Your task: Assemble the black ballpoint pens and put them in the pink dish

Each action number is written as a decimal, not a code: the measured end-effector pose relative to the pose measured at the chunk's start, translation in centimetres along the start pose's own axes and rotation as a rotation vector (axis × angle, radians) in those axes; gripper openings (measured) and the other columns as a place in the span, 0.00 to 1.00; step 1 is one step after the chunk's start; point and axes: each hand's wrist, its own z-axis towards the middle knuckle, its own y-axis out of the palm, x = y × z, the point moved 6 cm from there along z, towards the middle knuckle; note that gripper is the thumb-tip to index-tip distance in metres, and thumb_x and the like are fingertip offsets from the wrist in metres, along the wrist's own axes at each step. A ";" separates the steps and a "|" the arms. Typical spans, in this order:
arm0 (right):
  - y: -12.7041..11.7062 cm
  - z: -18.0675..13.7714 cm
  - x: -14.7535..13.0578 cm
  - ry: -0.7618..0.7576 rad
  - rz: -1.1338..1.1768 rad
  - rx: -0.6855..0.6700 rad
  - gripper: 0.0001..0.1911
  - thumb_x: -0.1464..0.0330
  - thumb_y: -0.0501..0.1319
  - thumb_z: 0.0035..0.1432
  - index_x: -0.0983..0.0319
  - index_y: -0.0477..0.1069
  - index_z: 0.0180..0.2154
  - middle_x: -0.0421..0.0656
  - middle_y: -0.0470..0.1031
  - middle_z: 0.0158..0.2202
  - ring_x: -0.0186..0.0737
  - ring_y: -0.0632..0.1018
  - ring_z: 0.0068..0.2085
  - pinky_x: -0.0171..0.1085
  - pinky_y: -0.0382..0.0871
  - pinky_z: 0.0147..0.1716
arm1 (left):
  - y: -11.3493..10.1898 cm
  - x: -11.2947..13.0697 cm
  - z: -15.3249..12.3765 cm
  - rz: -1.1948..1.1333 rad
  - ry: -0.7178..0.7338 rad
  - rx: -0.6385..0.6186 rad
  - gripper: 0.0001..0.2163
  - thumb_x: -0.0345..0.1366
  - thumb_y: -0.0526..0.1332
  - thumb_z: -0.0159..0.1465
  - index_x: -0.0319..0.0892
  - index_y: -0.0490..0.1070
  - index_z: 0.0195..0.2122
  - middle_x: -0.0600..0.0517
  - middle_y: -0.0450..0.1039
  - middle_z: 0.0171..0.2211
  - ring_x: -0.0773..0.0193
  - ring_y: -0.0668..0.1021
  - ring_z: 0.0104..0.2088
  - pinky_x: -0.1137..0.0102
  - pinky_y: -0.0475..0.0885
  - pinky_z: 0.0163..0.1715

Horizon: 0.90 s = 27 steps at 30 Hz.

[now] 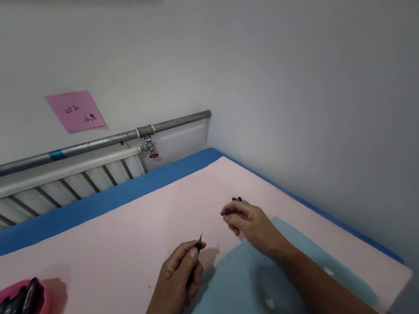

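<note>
My left hand (181, 271) is closed round a slim black pen (198, 245). The pen's fine pointed tip sticks up past my thumb and forefinger; its lower part is hidden in my palm. To the right and a little farther away, my right hand (244, 220) hovers with thumb and fingers pinched together. Whether something small is between those fingertips I cannot make out. Just behind that hand, a few small black-ended pieces (239, 198) lie on the pink table cover (128, 242), partly hidden by the knuckles.
At the lower left stands a pink basket (47, 302) with several dark pens (23, 310) in it. A light blue mat (231, 300) lies under my forearms. A blue edge (94, 203) borders the cover, with a radiator (53, 193) behind and a wall (343, 105) at right.
</note>
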 end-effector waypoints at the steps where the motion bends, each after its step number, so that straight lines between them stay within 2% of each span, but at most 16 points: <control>1: 0.8 -0.2 -0.2 0.022 0.215 -0.014 0.07 0.67 0.56 0.48 0.62 0.68 0.31 0.36 0.65 0.19 0.31 0.66 0.20 0.33 0.59 0.22 | 0.2 -0.1 -0.1 0.001 -0.013 -0.004 0.19 0.48 0.56 0.56 0.39 0.67 0.42 0.60 0.58 0.15 0.78 0.54 0.11 0.78 0.45 0.10; 3: 2.5 -0.6 -0.5 0.048 0.488 -0.069 0.06 0.67 0.58 0.47 0.63 0.67 0.30 0.35 0.64 0.18 0.30 0.65 0.20 0.32 0.58 0.21 | 0.6 -0.2 -0.2 0.008 -0.032 -0.010 0.20 0.49 0.57 0.55 0.39 0.67 0.41 0.60 0.58 0.15 0.78 0.55 0.11 0.78 0.45 0.10; 6: 4.2 -1.2 -0.6 0.066 0.640 -0.153 0.06 0.69 0.60 0.46 0.64 0.68 0.29 0.36 0.65 0.19 0.29 0.66 0.20 0.31 0.58 0.21 | 0.9 -0.4 -0.3 0.025 -0.056 -0.012 0.21 0.50 0.57 0.54 0.39 0.67 0.42 0.60 0.59 0.14 0.78 0.55 0.11 0.78 0.46 0.11; 9: 4.7 -1.5 -0.5 0.075 0.648 -0.209 0.06 0.69 0.60 0.47 0.64 0.69 0.30 0.36 0.67 0.19 0.29 0.66 0.20 0.31 0.59 0.21 | 1.1 -0.5 -0.4 0.040 -0.060 -0.016 0.21 0.50 0.57 0.54 0.40 0.68 0.43 0.60 0.58 0.14 0.77 0.56 0.11 0.78 0.46 0.11; 15: 4.4 -1.5 -0.6 0.040 0.669 -0.168 0.03 0.71 0.59 0.48 0.63 0.68 0.29 0.35 0.66 0.19 0.28 0.66 0.20 0.31 0.58 0.21 | 0.8 -0.6 -0.3 -0.002 -0.054 -0.005 0.19 0.49 0.57 0.55 0.40 0.68 0.41 0.60 0.58 0.15 0.78 0.55 0.11 0.78 0.45 0.10; 19: 4.8 -1.8 -0.6 0.038 0.608 -0.212 0.03 0.71 0.59 0.48 0.63 0.68 0.30 0.36 0.68 0.20 0.27 0.66 0.19 0.31 0.58 0.21 | 0.9 -0.4 -0.2 0.004 -0.038 -0.025 0.18 0.47 0.56 0.56 0.40 0.68 0.42 0.60 0.58 0.15 0.78 0.54 0.11 0.79 0.45 0.10; 27: 5.1 -2.0 -0.5 0.141 0.532 -0.281 0.04 0.71 0.61 0.46 0.64 0.68 0.28 0.36 0.68 0.21 0.26 0.64 0.18 0.29 0.56 0.17 | 1.1 -0.2 -0.3 0.000 -0.036 -0.037 0.16 0.47 0.55 0.57 0.40 0.68 0.39 0.60 0.57 0.15 0.78 0.54 0.11 0.79 0.45 0.10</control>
